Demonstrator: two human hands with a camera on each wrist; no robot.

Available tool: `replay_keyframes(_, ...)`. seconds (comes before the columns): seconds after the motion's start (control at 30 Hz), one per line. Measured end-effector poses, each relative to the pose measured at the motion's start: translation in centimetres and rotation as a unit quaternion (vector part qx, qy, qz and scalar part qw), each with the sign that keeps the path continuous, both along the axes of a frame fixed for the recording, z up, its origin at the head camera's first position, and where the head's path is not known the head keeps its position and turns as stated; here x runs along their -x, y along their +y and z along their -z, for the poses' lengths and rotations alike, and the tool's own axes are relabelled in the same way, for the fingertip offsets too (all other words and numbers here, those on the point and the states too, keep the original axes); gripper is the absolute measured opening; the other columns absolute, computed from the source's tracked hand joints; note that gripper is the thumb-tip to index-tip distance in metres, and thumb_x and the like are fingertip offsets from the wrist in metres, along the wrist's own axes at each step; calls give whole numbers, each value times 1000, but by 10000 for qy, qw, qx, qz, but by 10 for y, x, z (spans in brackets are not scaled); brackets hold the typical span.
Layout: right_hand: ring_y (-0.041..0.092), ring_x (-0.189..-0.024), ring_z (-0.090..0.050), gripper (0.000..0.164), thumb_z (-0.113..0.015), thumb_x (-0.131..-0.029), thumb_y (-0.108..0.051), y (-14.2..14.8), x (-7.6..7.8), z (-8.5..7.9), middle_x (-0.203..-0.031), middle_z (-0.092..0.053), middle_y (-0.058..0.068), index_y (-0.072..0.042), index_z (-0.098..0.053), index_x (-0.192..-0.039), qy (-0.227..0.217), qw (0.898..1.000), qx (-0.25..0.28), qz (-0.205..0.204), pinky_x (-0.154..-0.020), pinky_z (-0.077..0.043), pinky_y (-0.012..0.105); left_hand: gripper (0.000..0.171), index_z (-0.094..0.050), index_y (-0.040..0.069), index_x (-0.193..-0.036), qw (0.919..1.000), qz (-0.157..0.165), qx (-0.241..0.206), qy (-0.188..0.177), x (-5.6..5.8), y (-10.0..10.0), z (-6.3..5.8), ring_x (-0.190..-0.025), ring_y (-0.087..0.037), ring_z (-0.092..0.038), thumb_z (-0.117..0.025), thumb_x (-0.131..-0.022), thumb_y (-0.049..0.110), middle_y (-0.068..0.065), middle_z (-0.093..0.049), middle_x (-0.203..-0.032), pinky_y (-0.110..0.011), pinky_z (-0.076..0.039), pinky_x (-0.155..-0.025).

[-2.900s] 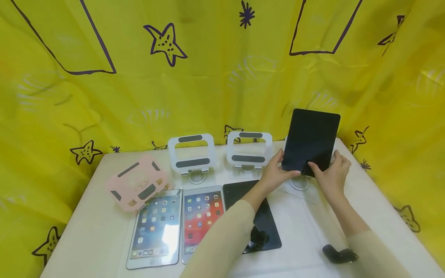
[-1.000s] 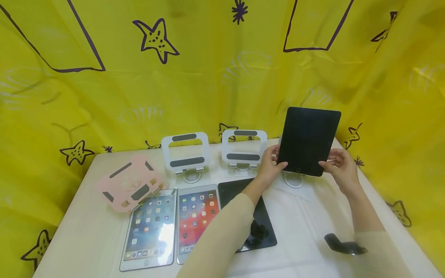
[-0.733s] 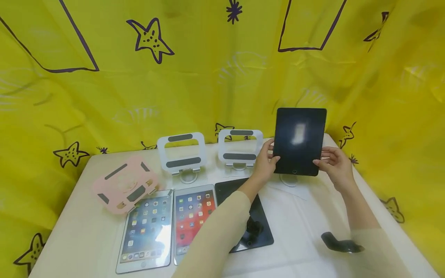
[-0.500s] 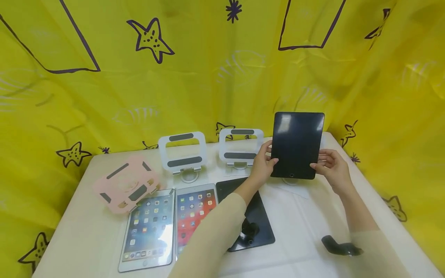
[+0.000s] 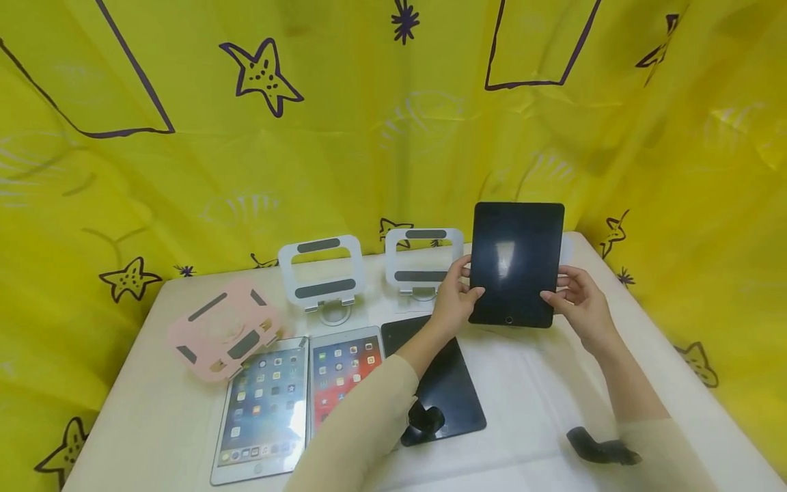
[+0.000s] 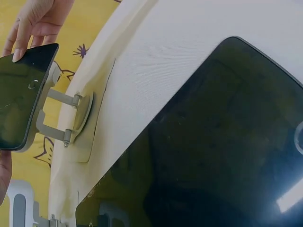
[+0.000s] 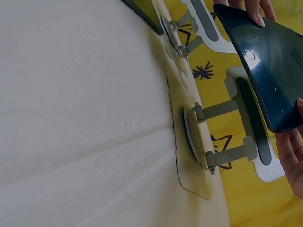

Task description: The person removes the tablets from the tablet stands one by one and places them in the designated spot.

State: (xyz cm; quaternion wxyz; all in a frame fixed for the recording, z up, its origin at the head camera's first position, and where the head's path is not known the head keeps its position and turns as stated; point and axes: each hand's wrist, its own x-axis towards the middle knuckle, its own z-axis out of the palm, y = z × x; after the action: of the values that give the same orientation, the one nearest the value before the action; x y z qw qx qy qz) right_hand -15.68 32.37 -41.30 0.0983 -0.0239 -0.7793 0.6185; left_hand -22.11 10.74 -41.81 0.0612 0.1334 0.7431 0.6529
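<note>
A black tablet is held upright, screen toward me, at the right back of the table. My left hand grips its left edge, thumb on the front and fingers behind. My right hand pinches the lower right edge the same way. Behind the tablet stands a white folding tablet stand with a dark pad and two hinged arms. A gap shows between tablet and stand in the right wrist view; the head view hides most of the stand.
Two more white stands stand along the back edge. A pink stand leans at left. Below lie a tablet with a blue screen, one with a red-blue screen, and a black tablet. A yellow curtain hangs behind.
Both hands have brought the black tablet lower and a little left, so it now covers the stand's round base. The right thumb has shifted from the tablet's lower front to its right edge.
</note>
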Motion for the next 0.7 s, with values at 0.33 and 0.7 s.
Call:
replay_keyframes(0.33, 1, -74, -61, 47, -63, -87, 2, -15, -12, -11, -91, -59, -12, -26, -48, -122, 124, 9989, 81, -445, -63, -53, 15, 61, -38, 13, -142, 9987, 502, -80, 100, -13, -32, -2, -78, -8, -49, -63, -88, 2, -7, -48, -112, -16, -45, -63)
replay_keyframes(0.7, 2, -73, -57, 46, -65, -87, -2, -34, -28, -26, -89, -56, -13, -26, -46, -121, 127, 9981, -509, -329, -62, -53, 16, 59, -40, 12, -140, 9959, 815, -328, 195, -25, -59, -12, -83, -13, -54, -65, -87, 3, -15, -53, -113, -19, -49, -72)
